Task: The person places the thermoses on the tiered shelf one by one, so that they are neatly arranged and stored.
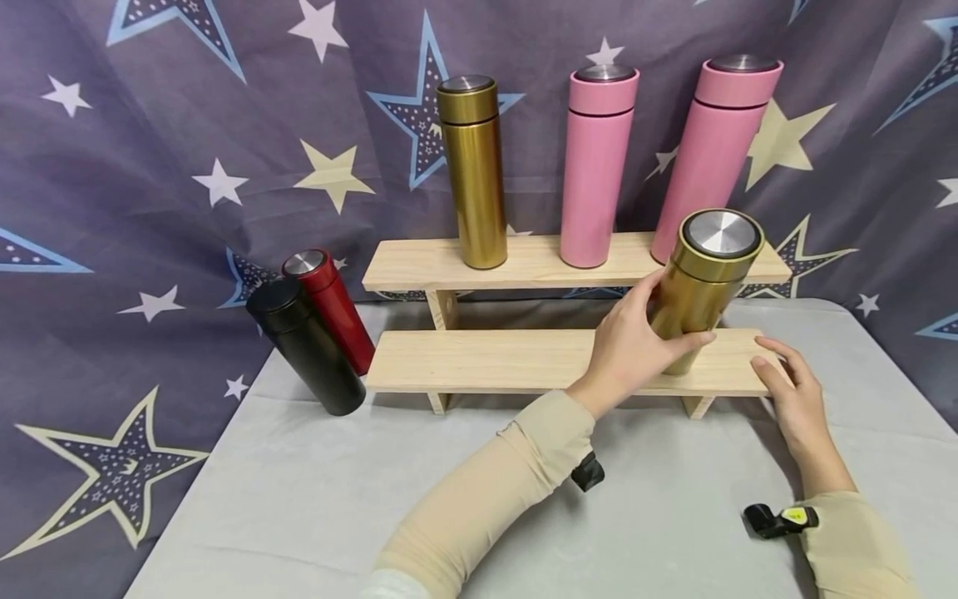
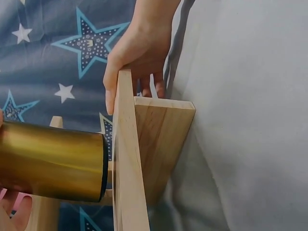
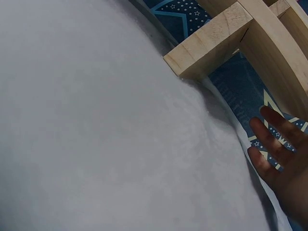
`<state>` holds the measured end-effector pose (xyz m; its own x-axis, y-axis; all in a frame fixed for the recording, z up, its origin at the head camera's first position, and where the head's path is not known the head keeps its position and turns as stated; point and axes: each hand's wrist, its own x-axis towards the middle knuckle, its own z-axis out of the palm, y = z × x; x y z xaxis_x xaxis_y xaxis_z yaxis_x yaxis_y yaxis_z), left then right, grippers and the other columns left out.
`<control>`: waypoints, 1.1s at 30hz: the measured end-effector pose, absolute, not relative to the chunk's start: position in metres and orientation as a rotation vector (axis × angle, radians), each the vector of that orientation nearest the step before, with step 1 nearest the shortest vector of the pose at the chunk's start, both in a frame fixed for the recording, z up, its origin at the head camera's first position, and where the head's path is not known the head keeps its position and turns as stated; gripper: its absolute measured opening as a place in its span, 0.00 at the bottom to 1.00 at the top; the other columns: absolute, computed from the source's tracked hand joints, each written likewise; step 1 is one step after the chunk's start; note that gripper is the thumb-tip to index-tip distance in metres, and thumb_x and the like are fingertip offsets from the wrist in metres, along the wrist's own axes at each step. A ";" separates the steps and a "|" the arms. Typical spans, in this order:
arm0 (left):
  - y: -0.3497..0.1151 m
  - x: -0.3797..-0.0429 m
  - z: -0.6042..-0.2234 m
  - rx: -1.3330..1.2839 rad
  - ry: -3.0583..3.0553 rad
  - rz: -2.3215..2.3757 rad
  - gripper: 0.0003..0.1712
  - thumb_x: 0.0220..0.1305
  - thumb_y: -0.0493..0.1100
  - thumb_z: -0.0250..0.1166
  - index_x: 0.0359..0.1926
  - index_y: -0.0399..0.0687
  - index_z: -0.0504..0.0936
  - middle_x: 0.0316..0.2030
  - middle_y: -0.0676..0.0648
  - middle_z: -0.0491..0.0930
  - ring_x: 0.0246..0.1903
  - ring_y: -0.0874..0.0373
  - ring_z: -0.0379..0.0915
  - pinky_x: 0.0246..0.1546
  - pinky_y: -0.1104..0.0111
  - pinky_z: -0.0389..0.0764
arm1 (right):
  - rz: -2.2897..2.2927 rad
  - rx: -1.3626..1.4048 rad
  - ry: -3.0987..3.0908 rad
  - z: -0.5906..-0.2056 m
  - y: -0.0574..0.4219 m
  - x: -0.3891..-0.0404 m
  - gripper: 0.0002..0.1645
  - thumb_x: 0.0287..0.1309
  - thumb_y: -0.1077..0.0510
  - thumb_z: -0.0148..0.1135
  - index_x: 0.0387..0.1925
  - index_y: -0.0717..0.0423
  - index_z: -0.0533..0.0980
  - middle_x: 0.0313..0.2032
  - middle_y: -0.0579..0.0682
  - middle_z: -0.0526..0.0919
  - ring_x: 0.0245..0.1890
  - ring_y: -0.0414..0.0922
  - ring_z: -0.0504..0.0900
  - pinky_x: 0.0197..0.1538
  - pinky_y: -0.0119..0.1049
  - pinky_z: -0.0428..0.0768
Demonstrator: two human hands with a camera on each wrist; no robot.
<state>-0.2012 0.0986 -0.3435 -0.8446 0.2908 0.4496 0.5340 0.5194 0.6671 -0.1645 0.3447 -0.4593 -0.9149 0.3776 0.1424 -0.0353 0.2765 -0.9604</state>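
In the head view, my left hand (image 1: pixel 630 337) grips a gold thermos bottle (image 1: pixel 696 287) with a silver-topped lid. It is held over the right part of the lower shelf (image 1: pixel 486 362) of a two-tier wooden stand. A narrow gap shows between the bottle's base (image 2: pixel 103 166) and the shelf board (image 2: pixel 126 154) in the left wrist view. My right hand (image 1: pixel 804 408) is at the right end of that shelf, thumb and a finger over its edge. Its other fingers (image 3: pixel 267 137) look straight and spread in the right wrist view; whether they touch the wood I cannot tell.
Along the upper shelf (image 1: pixel 531 254) stand another gold bottle (image 1: pixel 479 183), a pink bottle (image 1: pixel 595 179) and a second pink bottle (image 1: pixel 714 154). Left of the stand, a black bottle (image 1: pixel 310 349) and a red bottle (image 1: pixel 337 312) are on the grey-covered table (image 1: pixel 299 499). A starry curtain (image 1: pixel 150 333) hangs behind.
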 end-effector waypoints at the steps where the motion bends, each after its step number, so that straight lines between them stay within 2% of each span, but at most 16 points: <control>1: 0.100 -0.202 -0.343 -0.688 -2.486 -1.240 0.51 0.49 0.65 0.75 0.71 0.59 0.65 0.61 0.58 0.75 0.58 0.69 0.70 0.54 0.73 0.72 | 1.681 -0.308 -2.204 -0.459 0.345 -0.165 0.24 0.70 0.50 0.56 0.66 0.36 0.73 0.45 0.25 0.73 0.41 0.28 0.72 0.42 0.18 0.67; 14: 0.109 -0.214 -0.344 -0.654 -2.497 -1.283 0.50 0.51 0.61 0.76 0.72 0.55 0.64 0.62 0.56 0.74 0.59 0.67 0.70 0.57 0.73 0.70 | 1.679 -0.322 -2.209 -0.459 0.344 -0.164 0.24 0.70 0.49 0.56 0.66 0.36 0.73 0.45 0.25 0.73 0.41 0.28 0.72 0.42 0.18 0.67; 27: 0.109 -0.221 -0.345 -0.660 -2.565 -1.323 0.50 0.55 0.62 0.73 0.74 0.58 0.59 0.65 0.58 0.71 0.60 0.67 0.69 0.57 0.71 0.71 | 1.621 -0.337 -2.260 -0.460 0.345 -0.164 0.26 0.70 0.45 0.55 0.68 0.34 0.70 0.51 0.29 0.72 0.43 0.28 0.71 0.43 0.18 0.66; 33: 0.112 -0.222 -0.345 -0.707 -2.565 -1.331 0.50 0.56 0.63 0.72 0.74 0.59 0.59 0.66 0.58 0.69 0.60 0.67 0.68 0.57 0.72 0.71 | 1.621 -0.332 -2.256 -0.459 0.344 -0.163 0.26 0.70 0.45 0.55 0.68 0.34 0.70 0.51 0.29 0.73 0.43 0.28 0.71 0.43 0.19 0.66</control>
